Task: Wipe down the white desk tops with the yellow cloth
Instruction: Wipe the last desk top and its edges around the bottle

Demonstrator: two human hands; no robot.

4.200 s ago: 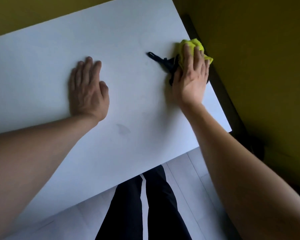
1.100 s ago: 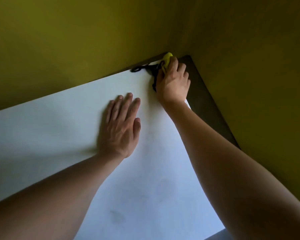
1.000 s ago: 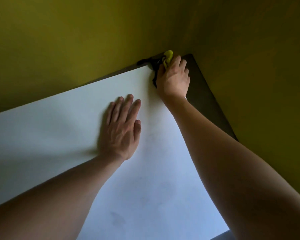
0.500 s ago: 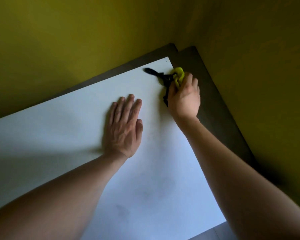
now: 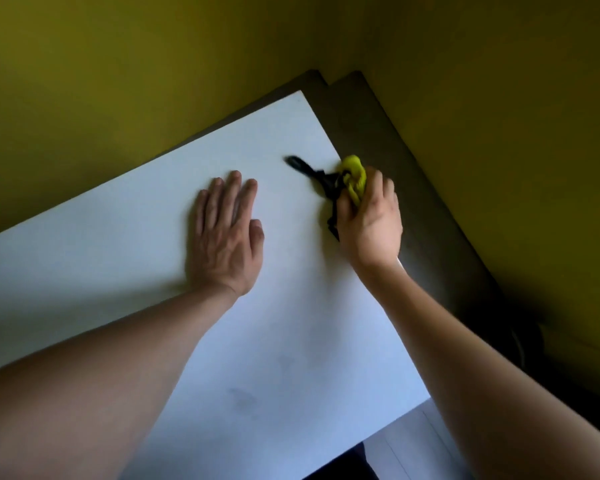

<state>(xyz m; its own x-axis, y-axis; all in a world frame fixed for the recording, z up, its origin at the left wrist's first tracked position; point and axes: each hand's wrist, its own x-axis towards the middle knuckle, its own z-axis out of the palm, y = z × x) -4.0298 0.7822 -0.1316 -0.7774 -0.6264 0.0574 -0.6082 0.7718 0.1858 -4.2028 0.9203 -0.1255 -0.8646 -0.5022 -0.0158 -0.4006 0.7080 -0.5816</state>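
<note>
A person's right hand (image 5: pixel 369 216) bunches a bright yellow cloth (image 5: pixel 355 178), fingers curled round it, at the right edge of the white counter (image 5: pixel 291 341), right of frame centre. A black strap (image 5: pixel 321 180) trails from the cloth toward upper left. The left hand (image 5: pixel 226 237) rests flat, fingers straight, mid-counter.

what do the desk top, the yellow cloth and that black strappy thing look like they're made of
White desk top: probably laminate or painted board; flat, matte, seamless, with faint dark smudges.
Yellow cloth: soft fabric, perhaps microfibre; it bunches into folds where the right hand grips it.
Black strap: looks like woven webbing with a hard, possibly plastic end; too dark and blurred to be sure.
</note>
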